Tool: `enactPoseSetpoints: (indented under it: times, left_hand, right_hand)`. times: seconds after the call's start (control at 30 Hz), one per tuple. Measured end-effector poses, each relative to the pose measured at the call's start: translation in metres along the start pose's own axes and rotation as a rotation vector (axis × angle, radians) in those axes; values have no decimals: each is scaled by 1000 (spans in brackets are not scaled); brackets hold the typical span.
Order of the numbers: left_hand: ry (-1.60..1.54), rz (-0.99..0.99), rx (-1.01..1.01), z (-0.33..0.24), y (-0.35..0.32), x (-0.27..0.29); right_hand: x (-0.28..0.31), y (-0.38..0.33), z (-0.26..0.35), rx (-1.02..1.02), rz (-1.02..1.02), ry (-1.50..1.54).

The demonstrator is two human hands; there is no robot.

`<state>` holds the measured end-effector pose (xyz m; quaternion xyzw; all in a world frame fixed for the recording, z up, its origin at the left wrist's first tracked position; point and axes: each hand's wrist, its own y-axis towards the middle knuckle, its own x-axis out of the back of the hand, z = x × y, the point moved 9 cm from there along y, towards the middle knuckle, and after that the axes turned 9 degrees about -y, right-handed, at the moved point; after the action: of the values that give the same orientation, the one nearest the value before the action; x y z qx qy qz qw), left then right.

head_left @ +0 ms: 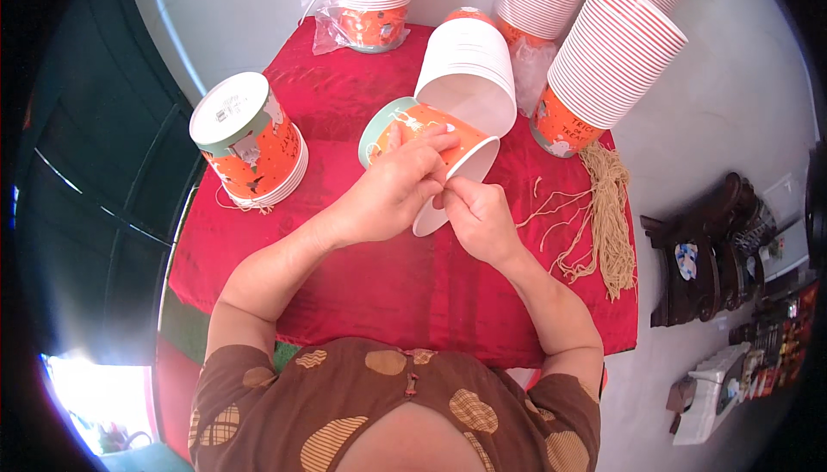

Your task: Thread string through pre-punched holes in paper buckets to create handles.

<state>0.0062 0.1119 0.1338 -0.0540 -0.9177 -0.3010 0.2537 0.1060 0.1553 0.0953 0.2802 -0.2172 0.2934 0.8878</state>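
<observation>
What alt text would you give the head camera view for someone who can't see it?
Both hands, left hand and right hand, grip an orange paper tub lying on its side over a red tablecloth. Stacks of tubs and a string bundle surround them.

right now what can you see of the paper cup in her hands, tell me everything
The paper cup is orange with pale printed figures, a mint-green base and a white inside, and looks like coated paper. It lies tipped on its side above the red cloth, base toward the upper left and open rim toward the lower right. The left hand grips its wall from above, and the right hand pinches at the rim. Its upper side meets the mouth of a tilted white stack of cups.
</observation>
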Motion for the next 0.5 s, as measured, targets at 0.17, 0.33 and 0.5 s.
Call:
enactPoseSetpoints:
  times: [0.17, 0.33, 0.5]
  left_hand:
    - [-13, -3, 8, -2, -1, 3]
    - [-99, 41, 85, -2, 0, 6]
    - [5, 69, 62, -6, 1, 8]
  right_hand:
    - [-2, -2, 5, 21, -10, 16]
    - [-4, -2, -1, -98, 176, 64]
    - [48, 3, 17, 69, -18, -277]
